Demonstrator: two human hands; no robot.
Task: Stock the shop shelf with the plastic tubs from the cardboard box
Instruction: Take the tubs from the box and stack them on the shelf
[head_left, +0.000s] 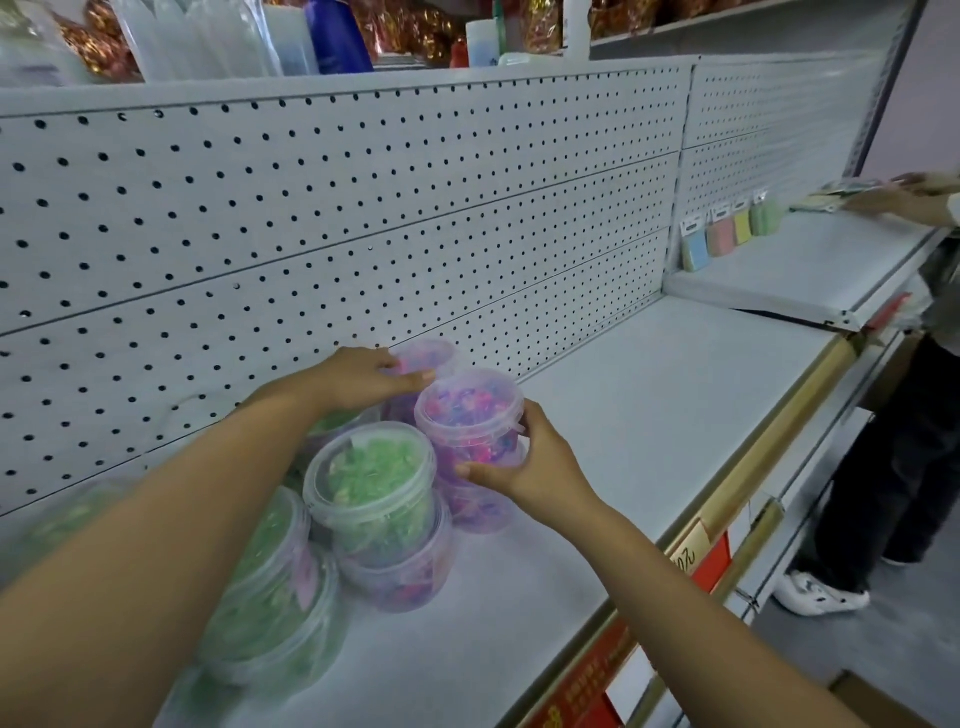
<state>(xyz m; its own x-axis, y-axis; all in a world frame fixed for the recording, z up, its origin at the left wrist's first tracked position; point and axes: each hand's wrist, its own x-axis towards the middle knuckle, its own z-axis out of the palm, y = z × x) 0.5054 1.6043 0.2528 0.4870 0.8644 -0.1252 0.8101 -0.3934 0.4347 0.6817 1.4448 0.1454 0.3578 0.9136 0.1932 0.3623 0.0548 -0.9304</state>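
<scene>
Several clear plastic tubs stand stacked two high at the left of the grey shop shelf. A pink-filled tub sits on top of another pink tub, and my right hand grips its right side. My left hand rests on the lid of a pink tub at the back, fingers curled over it. A green-filled tub stands on a purple one in front. More green tubs sit blurred at the left. The cardboard box shows only as a corner.
A pegboard wall backs the shelf. The neighbouring shelf at right holds coloured sponge packs, with another person's hand and legs beside it. Bottles and bags crowd the upper shelf. Red price strips line the shelf's front edge.
</scene>
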